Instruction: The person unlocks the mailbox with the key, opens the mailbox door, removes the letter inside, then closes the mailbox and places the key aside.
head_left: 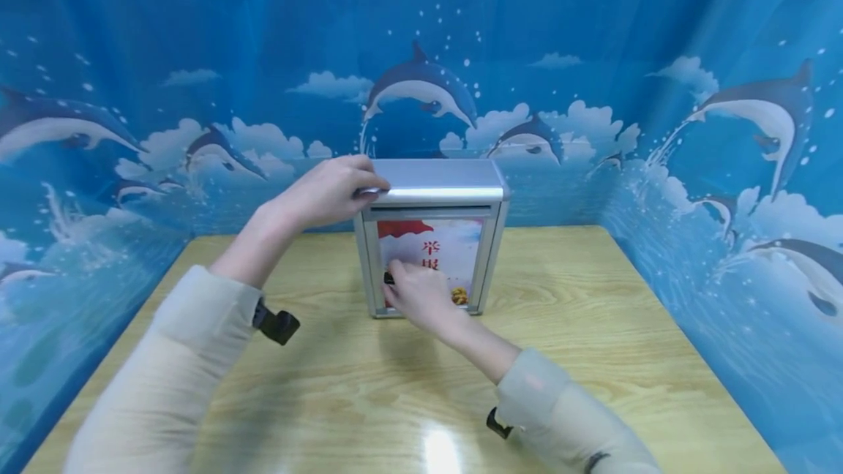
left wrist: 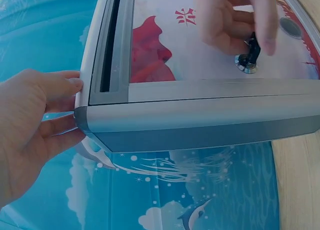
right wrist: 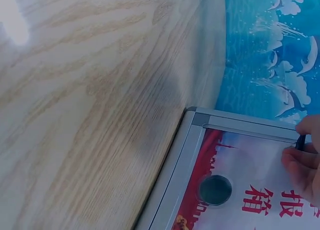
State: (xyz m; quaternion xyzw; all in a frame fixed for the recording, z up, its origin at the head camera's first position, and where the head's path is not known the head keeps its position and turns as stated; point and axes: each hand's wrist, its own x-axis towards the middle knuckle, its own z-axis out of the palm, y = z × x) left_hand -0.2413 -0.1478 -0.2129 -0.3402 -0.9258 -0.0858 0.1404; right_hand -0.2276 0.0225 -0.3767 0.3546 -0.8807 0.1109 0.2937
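Observation:
A silver metal letter box (head_left: pixel 437 175) stands upright on the table, with a slot along its upper front and a white-and-red printed panel below. My left hand (head_left: pixel 332 192) grips its top left corner; in the left wrist view the thumb lies on the front edge and the fingers go round the side. At the left part of the front panel, my right hand (head_left: pixel 421 295) pinches a black-headed key (left wrist: pixel 254 48). The key sits in a round chrome lock (left wrist: pixel 244 66). In the right wrist view, only the fingers and the black key head (right wrist: pixel 300 142) show at the right edge.
The box stands on a wood-grain table (head_left: pixel 579 328) near its back edge. A blue curtain (head_left: pixel 263 35) with printed dolphins surrounds the table at the back and sides. A round dark disc (right wrist: pixel 215 190) is set in the lower front panel.

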